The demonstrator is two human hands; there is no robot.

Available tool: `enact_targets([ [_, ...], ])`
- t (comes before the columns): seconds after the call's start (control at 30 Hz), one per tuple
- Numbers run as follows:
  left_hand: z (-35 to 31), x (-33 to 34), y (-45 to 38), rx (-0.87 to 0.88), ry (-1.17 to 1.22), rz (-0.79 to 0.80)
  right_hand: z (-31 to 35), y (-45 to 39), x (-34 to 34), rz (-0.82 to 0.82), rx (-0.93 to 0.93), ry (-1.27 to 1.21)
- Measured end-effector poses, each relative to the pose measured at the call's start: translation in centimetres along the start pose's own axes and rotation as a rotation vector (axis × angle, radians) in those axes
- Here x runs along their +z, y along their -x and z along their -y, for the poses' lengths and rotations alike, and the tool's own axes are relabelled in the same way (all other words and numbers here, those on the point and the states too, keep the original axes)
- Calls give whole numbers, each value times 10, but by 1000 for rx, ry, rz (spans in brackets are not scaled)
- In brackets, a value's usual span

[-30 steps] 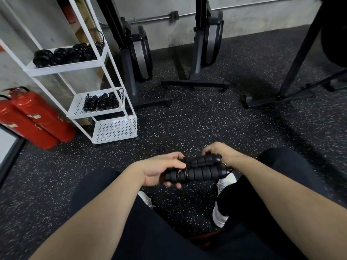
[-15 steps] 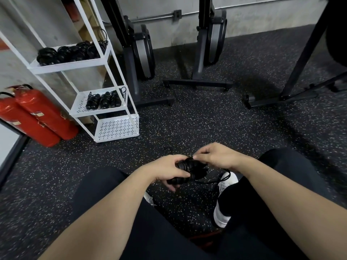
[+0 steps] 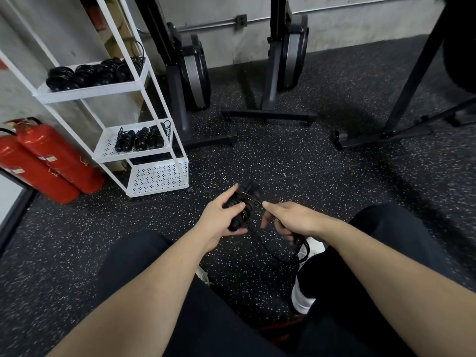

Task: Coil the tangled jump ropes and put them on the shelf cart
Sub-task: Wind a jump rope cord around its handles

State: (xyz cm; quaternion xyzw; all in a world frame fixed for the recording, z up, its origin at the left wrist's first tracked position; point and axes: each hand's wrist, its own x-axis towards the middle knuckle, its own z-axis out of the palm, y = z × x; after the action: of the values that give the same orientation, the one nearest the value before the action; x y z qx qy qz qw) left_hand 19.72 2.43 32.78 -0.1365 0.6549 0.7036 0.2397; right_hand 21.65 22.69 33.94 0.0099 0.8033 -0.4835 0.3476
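Coiling in hand — left hand [image 3: 219, 220] grips the rope handles [image 3: 240, 204], right hand [image 3: 291, 220] pinches the cord [image 3: 270, 251]; next, wind the slack tight.

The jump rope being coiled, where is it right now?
In the head view, the jump rope sits centre frame, gripped in the left hand, its cord trailing to the right hand, above the speckled floor.

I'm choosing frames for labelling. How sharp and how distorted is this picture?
Head view: wide-angle bending bows the shelf cart posts; the left hand, right hand and jump rope are slightly motion-blurred; lighting is soft and dim, without glare.
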Motion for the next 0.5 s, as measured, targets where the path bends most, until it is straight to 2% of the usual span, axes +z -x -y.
enact_targets([
  [0.1, -4, -4, 0, -14, 148, 8, 5, 1, 0, -55, -119, 8],
  [0.17, -9, -5, 2, -33, 237, 27, 6, 0, -4, -58, -158, -84],
  [0.33, -18, -10, 8, -47, 419, 73, 1, 1, -8, -34, -158, -225],
  [0.5, -26, -13, 15, -37, 572, 87, -7, -2, -14, 57, -188, -348],
])
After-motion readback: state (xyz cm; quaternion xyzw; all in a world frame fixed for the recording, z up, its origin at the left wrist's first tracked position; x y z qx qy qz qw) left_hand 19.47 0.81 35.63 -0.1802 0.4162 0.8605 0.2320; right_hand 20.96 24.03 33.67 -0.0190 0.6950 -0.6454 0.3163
